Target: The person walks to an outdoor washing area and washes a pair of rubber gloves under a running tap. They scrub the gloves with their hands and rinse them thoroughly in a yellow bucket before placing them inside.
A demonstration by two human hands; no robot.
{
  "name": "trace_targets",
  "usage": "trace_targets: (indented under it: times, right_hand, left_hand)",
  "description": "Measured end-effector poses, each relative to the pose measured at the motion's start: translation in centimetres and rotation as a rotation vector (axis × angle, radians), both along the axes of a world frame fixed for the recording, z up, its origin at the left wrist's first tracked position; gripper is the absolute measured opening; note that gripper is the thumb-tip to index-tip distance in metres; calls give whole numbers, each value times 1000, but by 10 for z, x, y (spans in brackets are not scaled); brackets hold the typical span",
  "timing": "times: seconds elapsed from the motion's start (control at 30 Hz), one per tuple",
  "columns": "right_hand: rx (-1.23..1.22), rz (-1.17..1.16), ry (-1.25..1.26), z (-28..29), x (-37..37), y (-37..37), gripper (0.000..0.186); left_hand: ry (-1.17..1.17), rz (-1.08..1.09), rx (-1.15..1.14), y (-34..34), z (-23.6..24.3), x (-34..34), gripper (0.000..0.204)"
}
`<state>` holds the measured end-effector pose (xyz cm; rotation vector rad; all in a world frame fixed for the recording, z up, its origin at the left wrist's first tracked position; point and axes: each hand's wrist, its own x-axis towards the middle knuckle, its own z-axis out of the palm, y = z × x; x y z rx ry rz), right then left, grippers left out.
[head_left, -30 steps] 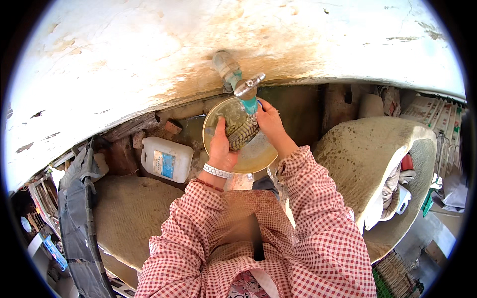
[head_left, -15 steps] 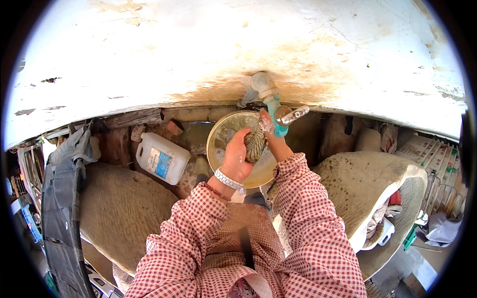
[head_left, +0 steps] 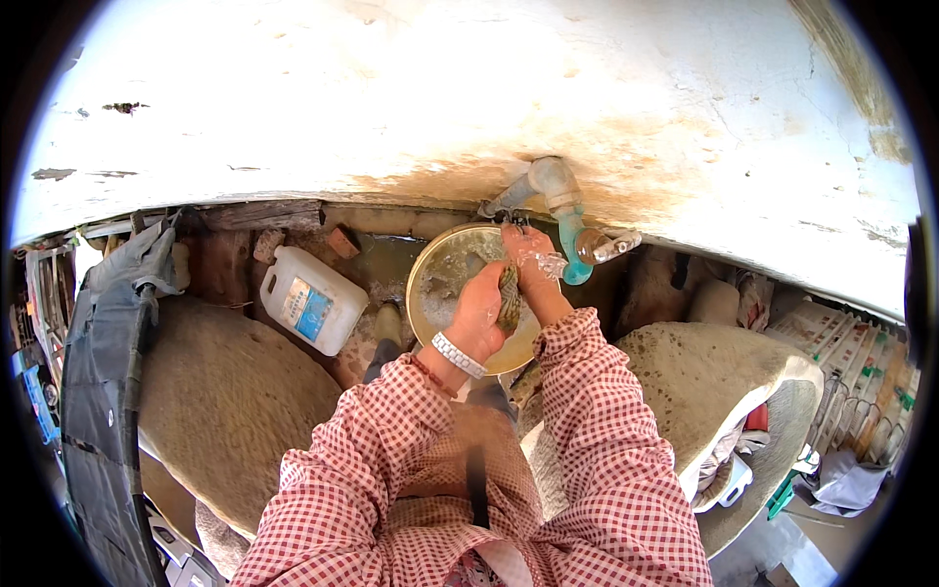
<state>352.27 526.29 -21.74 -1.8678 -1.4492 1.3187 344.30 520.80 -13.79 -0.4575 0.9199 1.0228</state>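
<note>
Olive and ridged, an oblong object [head_left: 510, 301] sits in the left hand [head_left: 477, 311].

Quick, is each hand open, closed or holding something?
Left hand: holding a textured greenish object.
Right hand: beside it; whether open or closed can't be told.

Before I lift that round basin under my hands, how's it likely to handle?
The round basin would probably feel heavy for its size, as it appears to hold water. With its open top, it could slosh or spill if tipped. Its rim may be slippery too, since running water splashes over the right hand near it.
</note>
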Motion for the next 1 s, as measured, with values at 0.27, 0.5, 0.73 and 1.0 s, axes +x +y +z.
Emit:
trace_targets:
  times: [0.27, 0.5, 0.73, 1.0]
  right_hand:
    - [183, 605, -162, 57, 18, 5, 25]
    - [390, 718, -97, 68, 4, -60, 21]
    - [96, -32, 218, 80, 51, -94, 41]
    - [-611, -527, 1686, 34, 49, -97, 59]
  left_hand:
    - [188, -246, -246, -54, -62, -56, 89]
    - [-310, -86, 87, -37, -47, -44, 72]
    - [119, -314, 300, -49, -28, -33, 42]
    - [77, -513, 255, -57, 40, -12, 54]
